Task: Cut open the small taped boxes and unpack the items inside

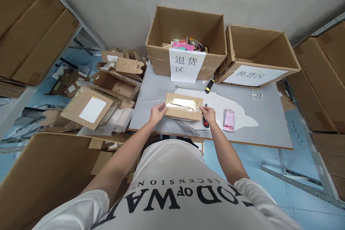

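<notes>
A small flat cardboard parcel, sealed with shiny clear tape, lies on the grey table in front of me. My left hand grips its left end, fingers on the tape edge. My right hand holds its right end and also seems to hold a dark cutter with a red part against the table; the grip on it is partly hidden.
Two open cartons with paper signs stand at the table's back: one holding colourful items, one tilted forward. A black-yellow tool, a white cable and a pink item lie nearby. Opened boxes pile up on the left.
</notes>
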A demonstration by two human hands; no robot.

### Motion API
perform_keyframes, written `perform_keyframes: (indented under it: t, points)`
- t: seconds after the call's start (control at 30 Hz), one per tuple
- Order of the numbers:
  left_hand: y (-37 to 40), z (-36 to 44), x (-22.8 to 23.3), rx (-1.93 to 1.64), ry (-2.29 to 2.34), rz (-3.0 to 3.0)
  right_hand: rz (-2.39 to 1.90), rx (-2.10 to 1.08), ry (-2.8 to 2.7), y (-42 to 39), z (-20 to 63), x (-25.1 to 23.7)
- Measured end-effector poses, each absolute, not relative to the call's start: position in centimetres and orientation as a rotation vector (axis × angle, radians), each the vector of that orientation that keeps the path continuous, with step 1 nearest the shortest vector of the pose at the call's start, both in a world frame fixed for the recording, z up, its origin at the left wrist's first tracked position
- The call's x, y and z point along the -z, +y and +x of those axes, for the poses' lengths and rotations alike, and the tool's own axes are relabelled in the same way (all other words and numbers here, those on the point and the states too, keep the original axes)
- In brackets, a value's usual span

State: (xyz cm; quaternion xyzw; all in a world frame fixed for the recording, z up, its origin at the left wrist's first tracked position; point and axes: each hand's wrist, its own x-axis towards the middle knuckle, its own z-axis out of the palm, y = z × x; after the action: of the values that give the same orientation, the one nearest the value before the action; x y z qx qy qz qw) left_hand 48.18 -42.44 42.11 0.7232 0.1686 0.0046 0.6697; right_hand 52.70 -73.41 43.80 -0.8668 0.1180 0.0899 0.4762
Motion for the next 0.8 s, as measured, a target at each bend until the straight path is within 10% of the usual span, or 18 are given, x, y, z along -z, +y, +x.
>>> perform_keyframes:
  t: [0.8]
  points:
    - [-43.7, 46.5, -44.3, -0.226, 0.107, 2.277, -2.669, -0.454, 0.381, -76.4, 48.8, -37.4]
